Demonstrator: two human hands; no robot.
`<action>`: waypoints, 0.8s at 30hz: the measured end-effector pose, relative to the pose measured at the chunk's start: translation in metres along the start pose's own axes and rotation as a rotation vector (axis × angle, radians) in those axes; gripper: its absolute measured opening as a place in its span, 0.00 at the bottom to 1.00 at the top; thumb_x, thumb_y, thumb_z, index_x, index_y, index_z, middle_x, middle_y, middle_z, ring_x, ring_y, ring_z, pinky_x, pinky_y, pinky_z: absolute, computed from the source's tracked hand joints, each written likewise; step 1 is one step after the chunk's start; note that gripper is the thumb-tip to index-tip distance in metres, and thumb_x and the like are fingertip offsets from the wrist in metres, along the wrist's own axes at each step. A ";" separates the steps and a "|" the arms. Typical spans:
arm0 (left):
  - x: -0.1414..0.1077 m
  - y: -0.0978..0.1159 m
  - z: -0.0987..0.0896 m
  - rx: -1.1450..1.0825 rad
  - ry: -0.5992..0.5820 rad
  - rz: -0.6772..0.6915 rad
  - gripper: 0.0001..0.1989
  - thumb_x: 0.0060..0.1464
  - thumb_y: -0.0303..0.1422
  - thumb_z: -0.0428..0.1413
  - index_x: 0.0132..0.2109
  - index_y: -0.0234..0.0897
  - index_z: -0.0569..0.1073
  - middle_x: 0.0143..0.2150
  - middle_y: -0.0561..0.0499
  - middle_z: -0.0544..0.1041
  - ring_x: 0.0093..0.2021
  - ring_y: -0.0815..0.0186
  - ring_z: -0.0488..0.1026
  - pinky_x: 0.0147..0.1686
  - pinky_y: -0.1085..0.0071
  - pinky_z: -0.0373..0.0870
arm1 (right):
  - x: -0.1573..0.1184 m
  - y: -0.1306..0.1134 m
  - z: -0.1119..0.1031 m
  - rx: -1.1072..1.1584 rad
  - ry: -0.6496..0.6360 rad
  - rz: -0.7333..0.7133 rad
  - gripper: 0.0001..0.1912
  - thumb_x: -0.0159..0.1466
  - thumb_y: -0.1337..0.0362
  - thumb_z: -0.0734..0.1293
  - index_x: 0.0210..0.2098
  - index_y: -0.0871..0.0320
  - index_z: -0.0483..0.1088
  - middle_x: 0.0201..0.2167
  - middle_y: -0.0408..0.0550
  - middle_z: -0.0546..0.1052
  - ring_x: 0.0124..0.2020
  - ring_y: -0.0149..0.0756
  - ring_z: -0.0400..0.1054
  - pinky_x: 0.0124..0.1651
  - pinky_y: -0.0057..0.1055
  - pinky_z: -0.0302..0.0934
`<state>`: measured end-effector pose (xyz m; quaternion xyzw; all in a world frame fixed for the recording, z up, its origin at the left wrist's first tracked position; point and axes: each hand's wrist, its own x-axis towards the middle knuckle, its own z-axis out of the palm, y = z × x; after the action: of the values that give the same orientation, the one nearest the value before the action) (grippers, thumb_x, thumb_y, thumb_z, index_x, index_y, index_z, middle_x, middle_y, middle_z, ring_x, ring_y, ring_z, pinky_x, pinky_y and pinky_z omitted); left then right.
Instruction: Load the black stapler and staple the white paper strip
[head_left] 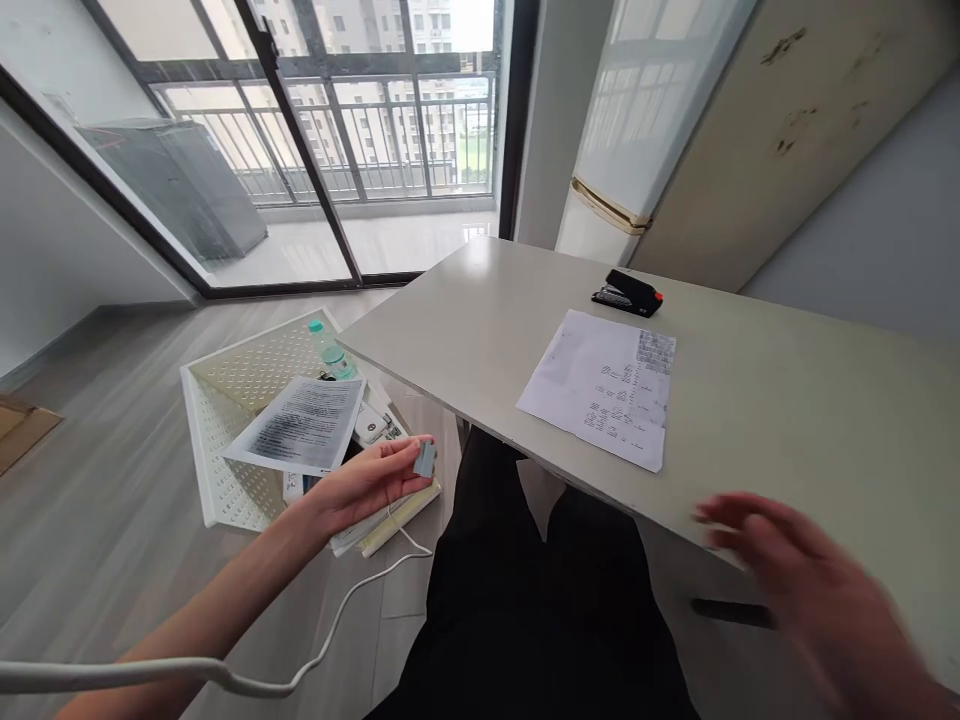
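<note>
My left hand is closed on a small grey block, which looks like a strip of staples, pinched between thumb and fingers above the edge of the basket. To the right, my right hand hovers over the near edge of the table, blurred by motion. Its fingers are loosely bent and apart, and nothing shows in them. On the table lie printed sheets of paper, flat and slightly askew. Behind the paper, a black stapler with a red end rests on its own, touched by neither hand.
A white perforated basket stands on the floor at left, holding a printed sheet, a clear bottle and other items. A white cable crosses by my left arm. The light table has its edge over my legs.
</note>
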<state>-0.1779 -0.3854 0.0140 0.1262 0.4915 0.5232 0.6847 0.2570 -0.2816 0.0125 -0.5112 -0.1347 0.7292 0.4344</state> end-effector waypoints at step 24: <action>0.015 -0.053 0.149 1.465 -0.408 1.144 0.15 0.71 0.40 0.58 0.58 0.38 0.73 0.47 0.46 0.82 0.48 0.60 0.79 0.52 0.62 0.75 | -0.034 0.081 0.097 0.100 -0.366 0.147 0.05 0.62 0.60 0.76 0.34 0.55 0.82 0.36 0.44 0.80 0.40 0.35 0.75 0.44 0.28 0.74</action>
<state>-0.0271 -0.3444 0.0417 0.8344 0.4317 0.3088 0.1481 0.1366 -0.3313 0.0242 -0.3564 -0.1373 0.8456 0.3729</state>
